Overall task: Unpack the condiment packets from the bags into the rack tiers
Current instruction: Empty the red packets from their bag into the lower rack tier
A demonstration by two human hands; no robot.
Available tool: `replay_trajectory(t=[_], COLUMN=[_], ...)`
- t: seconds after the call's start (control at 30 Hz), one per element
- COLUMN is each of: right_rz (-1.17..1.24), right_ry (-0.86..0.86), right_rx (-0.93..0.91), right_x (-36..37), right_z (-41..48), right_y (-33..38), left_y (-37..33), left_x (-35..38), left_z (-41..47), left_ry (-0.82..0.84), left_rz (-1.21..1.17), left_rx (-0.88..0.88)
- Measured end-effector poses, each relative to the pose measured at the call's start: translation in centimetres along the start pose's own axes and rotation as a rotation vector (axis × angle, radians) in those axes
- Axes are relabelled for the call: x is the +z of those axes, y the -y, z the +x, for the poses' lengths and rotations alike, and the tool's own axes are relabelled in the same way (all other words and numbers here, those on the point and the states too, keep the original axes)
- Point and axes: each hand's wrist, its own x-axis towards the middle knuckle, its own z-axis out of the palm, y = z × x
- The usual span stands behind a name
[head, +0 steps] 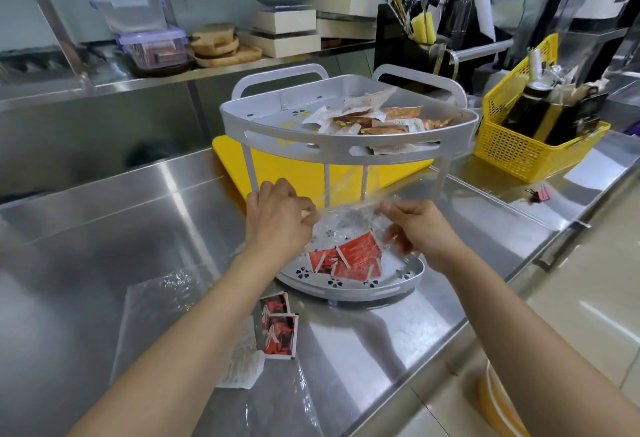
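Head view: clear plastic bag [349, 209] held over lower rack tier [398, 275], pinched at left side by left hand [277, 220], at right side by right hand [420, 232]; both grips clamped on bag. Red packets [349, 258] seen through bag, over lower tier. Brown packets [377, 118] piled in upper tier [277, 118]. Two red packets [277, 325] and empty bag [156, 312] left on desk [86, 256] toward near edge.

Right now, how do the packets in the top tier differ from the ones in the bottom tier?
The top-tier packets are brown and white; the bottom-tier packets are red. The top ones lie spread loosely across the right side, uncovered; the bottom ones sit in a tight overlapping pile beneath the clear bag held by both hands. Both are small, flat sachets.
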Motion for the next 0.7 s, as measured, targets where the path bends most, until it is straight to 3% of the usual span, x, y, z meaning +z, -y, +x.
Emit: replay_trajectory(t=[0.07,0.17,0.3,0.33,0.43,0.53,0.63,0.7], right_rz=[0.179,0.244,0.201,0.210,0.246,0.263,0.494,0.606], right_ry=[0.111,0.127,0.113,0.134,0.244,0.194,0.126,0.102], right_rx=[0.108,0.159,0.264,0.292,0.398,0.464,0.533,0.629], right_x=[0.3,0.2,0.2,0.1,0.4,0.8,0.7,0.6], right_z=[-0.3,-0.6,-1.0,-1.1,-1.7,-2.1,-1.9,-2.0], right_y=[-0.3,-0.8,-1.8,-2.2,-3.2,-3.4,-3.1,-3.3], left_y=[0.3,2.2,4.6,4.9,4.6,5.1,5.5,5.6], left_x=[-0.1,-0.2,0.5,0.8,1.2,2.8,4.0,4.2], left_z=[-0.2,-0.8,-2.1,-2.5,-3.8,-4.7,-4.4,-4.5], left_ry=[0.062,-0.005,0.353,0.444,0.701,0.686,0.594,0.584], left_rz=[-0.086,-0.332,-0.270,-0.374,-1.018,-1.190,-1.376,-1.398], left_rx=[-0.139,-0.448,-0.685,-0.770,-1.051,-1.184,-1.380,-1.384])
